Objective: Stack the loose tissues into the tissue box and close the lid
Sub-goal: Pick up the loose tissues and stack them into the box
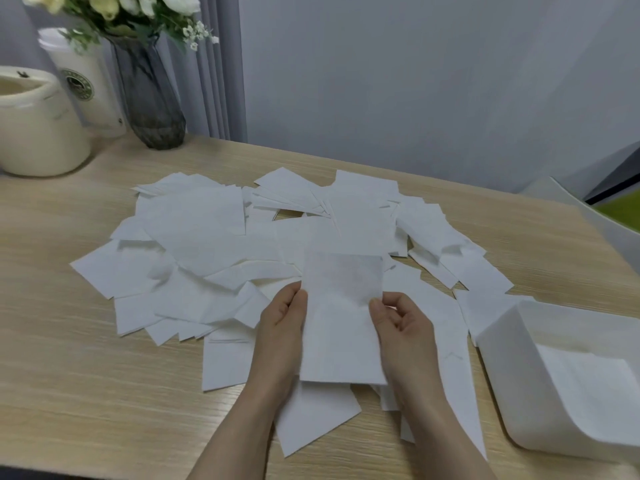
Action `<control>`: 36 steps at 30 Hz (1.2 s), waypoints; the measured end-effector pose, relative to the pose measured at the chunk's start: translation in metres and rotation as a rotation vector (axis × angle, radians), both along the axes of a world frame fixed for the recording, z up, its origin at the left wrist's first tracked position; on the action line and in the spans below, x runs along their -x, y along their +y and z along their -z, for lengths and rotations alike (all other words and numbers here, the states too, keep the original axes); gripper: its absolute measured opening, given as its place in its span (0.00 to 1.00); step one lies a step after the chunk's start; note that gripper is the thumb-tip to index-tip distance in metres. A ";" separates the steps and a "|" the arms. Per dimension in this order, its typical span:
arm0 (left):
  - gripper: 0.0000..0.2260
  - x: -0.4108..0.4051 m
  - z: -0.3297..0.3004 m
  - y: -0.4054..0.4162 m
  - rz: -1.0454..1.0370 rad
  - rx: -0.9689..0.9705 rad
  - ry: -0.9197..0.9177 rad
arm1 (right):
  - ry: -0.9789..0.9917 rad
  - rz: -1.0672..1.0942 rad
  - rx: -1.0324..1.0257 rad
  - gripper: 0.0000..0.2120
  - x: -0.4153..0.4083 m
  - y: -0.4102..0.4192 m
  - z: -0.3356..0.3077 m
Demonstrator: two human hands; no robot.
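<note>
1. Tissue point(341, 317), one folded white sheet, is held up just above the worktop point(86, 393) between both hands, its long edges pinched so it stays flat and squared, probably ready for stacking.
2. Left hand point(282, 327) grips the sheet's left edge, fingers curled behind it and thumb in front; right hand point(403, 327) pinches the right edge the same way.
3. Loose tissues point(207, 244) lie scattered and overlapping across the worktop, beneath and beyond the hands, so most of the job seems to remain.
4. Tissue box point(512, 382), white and open-topped, sits to the right, close by, with a few sheets already inside; no lid is visible.
5. Vase of flowers point(152, 98), a paper cup point(86, 81) and a cream pot point(38, 133) stand at the far left corner, well apart.
</note>
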State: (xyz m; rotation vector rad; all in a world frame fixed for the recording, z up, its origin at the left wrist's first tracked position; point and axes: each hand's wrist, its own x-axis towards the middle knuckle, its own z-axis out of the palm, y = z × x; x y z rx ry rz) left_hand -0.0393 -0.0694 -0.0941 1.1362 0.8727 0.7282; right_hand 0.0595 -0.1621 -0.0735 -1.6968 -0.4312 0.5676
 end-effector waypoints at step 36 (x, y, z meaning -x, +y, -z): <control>0.07 -0.003 -0.010 -0.006 -0.178 0.013 -0.153 | -0.134 0.135 -0.098 0.11 0.012 -0.015 0.005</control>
